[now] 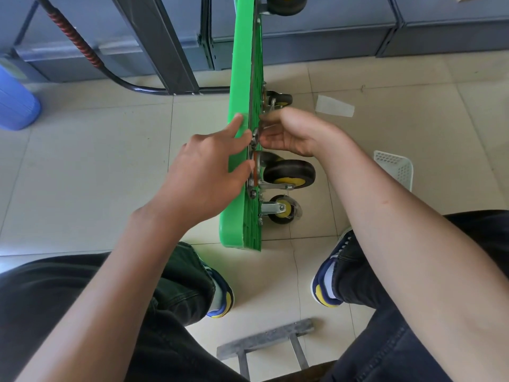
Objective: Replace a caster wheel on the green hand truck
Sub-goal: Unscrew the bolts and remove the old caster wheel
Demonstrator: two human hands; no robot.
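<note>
A glossy, smooth green plastic hand truck deck (237, 172), ribbed on its underside, stands on edge on pale glazed floor tiles (91, 172) with a soft sheen. Its caster wheel (292, 173) has a matt black rubber tyre, a yellow plastic hub and a bright metal bracket. A white perforated plastic basket (396, 166) sits nearby.

Green hand truck (237, 172), black wheel (292, 172) (yellow hub), beige tiles (91, 172).
</note>
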